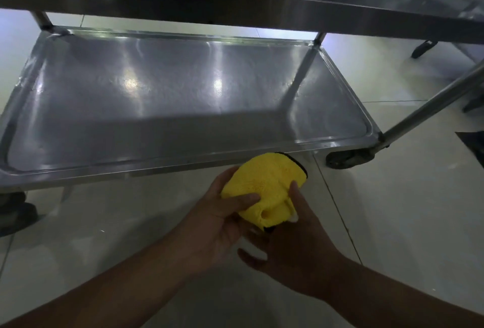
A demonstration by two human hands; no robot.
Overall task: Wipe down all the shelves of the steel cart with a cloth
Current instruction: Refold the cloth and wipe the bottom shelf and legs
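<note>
Both hands hold a bunched yellow cloth (264, 191) in the air just in front of the cart's lower shelf (170, 97). The left hand (222, 220) pinches it, thumb on top; the right hand (298, 244) seems to grip its lower edge, its fingers hidden. Folding it into 1 flat pad first would likely wipe more evenly.

fluffy yellow cloth (264, 183), glossy brushed steel shelf (167, 97), shiny pale floor tiles (392, 209)
</note>
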